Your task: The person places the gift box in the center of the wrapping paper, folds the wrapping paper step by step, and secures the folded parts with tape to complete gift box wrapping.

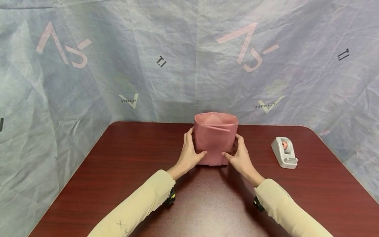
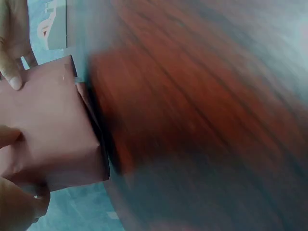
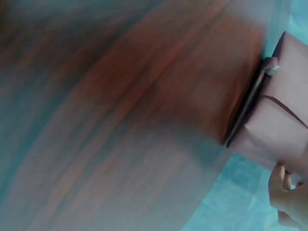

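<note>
**Pink bag (image 1: 214,143) held upright from both sides**

Nearest us, cream sleeves (image 1: 142,200) reach over a dark red table (image 1: 133,158). We see the left hand (image 1: 190,154) and right hand (image 1: 241,158) gripping the bag, thumbs on its front, spread from the fingers round its sides. The open-topped bag is towards the table's far edge; we cannot tell whether its base touches. Right of it sits a white tape dispenser (image 1: 279,153); behind, we see a printed cloth (image 1: 177,39).

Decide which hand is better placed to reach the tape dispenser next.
Probably the right hand: it's nearer the tape dispenser, while the left hand grips the opposite side of the pink paper bag.
</note>
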{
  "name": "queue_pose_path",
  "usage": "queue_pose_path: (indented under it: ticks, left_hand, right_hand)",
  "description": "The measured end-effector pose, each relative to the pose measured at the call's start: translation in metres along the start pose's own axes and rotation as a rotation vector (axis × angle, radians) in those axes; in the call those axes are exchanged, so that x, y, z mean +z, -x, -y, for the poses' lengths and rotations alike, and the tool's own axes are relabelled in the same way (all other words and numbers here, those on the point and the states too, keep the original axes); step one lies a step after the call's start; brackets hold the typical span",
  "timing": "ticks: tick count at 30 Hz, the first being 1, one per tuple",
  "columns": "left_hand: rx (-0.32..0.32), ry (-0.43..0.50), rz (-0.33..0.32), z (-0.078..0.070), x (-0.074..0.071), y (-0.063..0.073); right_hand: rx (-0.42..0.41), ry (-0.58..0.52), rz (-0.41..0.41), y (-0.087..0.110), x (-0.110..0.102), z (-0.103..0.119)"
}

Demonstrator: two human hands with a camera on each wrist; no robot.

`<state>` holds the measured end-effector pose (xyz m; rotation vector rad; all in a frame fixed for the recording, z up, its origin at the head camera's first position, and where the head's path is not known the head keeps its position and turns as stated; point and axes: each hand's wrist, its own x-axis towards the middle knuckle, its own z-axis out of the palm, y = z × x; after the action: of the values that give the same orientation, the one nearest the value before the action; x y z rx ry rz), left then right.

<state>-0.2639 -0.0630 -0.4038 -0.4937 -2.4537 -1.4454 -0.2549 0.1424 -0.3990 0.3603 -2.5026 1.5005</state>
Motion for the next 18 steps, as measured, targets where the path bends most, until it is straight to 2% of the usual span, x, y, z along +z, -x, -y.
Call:
queue_pose_path:
  ticks: [3,6,12,15,18]
  left_hand:
    - [0.049,-0.03,0.025,0.001,-0.004,0.002]
    - [0.07,-0.056,0.057,0.003,-0.008,0.003]
    - [0.055,-0.045,0.135,0.004,-0.013,0.002]
    - [0.036,-0.032,0.155,0.003,-0.014,0.001]
    - [0.014,-0.006,0.161,0.001,-0.015,-0.001]
  right_hand:
    - [-0.063,0.033,-0.004,0.003,-0.001,0.0]
    - [-0.099,0.053,-0.004,0.005,-0.002,0.001]
    - [-0.083,0.067,0.02,0.008,-0.003,0.002]
    - [-0.078,0.029,0.031,0.006,-0.005,0.003]
    - [-0.111,-0.103,0.066,0.0,-0.006,0.006]
